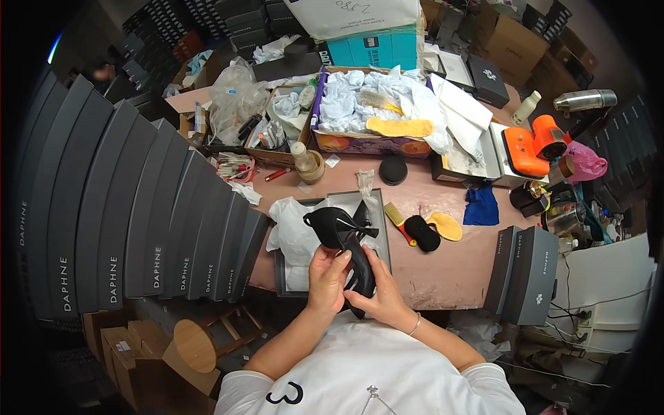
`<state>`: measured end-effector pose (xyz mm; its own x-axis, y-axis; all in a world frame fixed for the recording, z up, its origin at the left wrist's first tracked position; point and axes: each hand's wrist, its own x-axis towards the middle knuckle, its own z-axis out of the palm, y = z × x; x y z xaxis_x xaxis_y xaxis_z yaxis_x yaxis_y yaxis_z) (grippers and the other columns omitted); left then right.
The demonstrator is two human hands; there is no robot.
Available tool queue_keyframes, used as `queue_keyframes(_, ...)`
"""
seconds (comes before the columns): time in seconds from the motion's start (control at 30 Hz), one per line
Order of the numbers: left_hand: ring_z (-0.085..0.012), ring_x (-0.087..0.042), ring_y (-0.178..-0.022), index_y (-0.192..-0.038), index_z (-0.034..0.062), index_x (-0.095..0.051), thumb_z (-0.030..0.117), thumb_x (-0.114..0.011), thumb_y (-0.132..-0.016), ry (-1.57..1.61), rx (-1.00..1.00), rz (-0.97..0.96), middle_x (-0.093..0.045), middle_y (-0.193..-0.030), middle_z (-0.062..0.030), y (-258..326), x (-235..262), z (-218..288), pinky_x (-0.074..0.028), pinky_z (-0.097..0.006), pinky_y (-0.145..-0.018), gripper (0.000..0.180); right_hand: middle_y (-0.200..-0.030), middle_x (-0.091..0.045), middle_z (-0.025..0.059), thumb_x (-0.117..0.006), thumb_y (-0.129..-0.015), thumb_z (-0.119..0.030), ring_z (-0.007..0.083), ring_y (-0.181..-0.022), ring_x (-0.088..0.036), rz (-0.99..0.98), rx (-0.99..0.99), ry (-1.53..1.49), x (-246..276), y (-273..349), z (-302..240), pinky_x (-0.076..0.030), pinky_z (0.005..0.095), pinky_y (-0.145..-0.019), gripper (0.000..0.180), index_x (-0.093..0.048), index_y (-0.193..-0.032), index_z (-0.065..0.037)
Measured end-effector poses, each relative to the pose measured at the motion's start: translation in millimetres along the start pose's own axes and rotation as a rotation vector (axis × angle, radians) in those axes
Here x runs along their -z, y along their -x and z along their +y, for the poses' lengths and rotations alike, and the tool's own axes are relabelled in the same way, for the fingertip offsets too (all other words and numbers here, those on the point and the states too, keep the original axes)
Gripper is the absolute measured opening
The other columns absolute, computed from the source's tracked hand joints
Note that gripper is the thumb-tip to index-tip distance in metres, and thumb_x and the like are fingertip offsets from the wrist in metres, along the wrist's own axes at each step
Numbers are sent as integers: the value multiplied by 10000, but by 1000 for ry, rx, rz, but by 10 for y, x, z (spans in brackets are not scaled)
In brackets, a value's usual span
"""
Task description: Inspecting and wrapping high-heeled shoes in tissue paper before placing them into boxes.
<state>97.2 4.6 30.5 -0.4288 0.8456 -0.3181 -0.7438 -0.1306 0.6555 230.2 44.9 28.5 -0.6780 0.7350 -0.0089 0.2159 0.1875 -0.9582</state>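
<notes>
Both my hands are closed around a black heeled shoe (pixel 362 266), held above an open grey shoebox (pixel 384 259). My left hand (pixel 326 280) grips it from the left, and my right hand (pixel 382 294) has its fingers and thumb on the right and lower side. Its rounded black end points away from me, and the fingers partly cover the rest. White tissue paper (pixel 287 228) spreads over the left of the box and its rim. Something dark lies in the box behind the shoe, too covered to make out.
Grey shoeboxes (pixel 138 214) stand in a long row at left, with more (pixel 529 273) at right. Right of the open box lie a brush (pixel 399 223), a black pad (pixel 422 234), a yellow pad (pixel 446 226) and a blue cloth (pixel 481 206). A bottle (pixel 302 159) stands behind.
</notes>
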Motion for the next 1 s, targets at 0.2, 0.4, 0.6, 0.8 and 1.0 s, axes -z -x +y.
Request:
queue_keyframes(0.2,-145,-541,-1031,-1148,48,-478,-45,-559,-857,-22,7,-44,-551,-1111,-60,25,-36,11,-424,-329,-953,316,-1263,-429,235,-753,-711,-228,355,-1169,-461,0,31,-16,-15,9,80,-388,390,-989,929,-227,-1444,-7)
queue_keyframes(0.4,-159,-522,-1071,-1155,39,-476,-73,-541,-823,-3,2,-88,-538,-1140,-71,9,7,-34,-417,-328,-957,356,-1308,-420,208,-736,-728,-200,303,-1188,-461,-24,8,-151,-11,-6,148,-380,374,-1003,894,-234,-1443,-11)
queue_keyframes(0.6,-162,-546,-1044,-1132,10,-551,2,-528,-870,-219,-40,-137,-589,-1107,-76,-77,36,9,-435,-324,-913,263,-1305,-404,102,-682,-768,-151,176,-1184,-429,-170,-175,-728,88,-59,283,-385,309,-987,855,-204,-1469,-50)
queue_keyframes(0.8,-139,-588,-936,-1033,15,-602,78,-511,-917,-16,11,-153,-631,-992,-73,-170,-61,195,-463,-310,-846,161,-1323,-385,97,-674,-766,-156,175,-1182,-431,-219,-144,-797,98,-64,337,-390,301,-976,866,-188,-1476,-56)
queue_keyframes(1.0,-171,-631,-850,-924,17,-597,106,-498,-930,-65,-98,-160,-649,-943,-108,-146,-42,105,-513,-321,-789,133,-1328,-384,99,-684,-755,-172,179,-1190,-429,-212,-115,-730,143,-48,275,-384,305,-983,886,-184,-1476,-53)
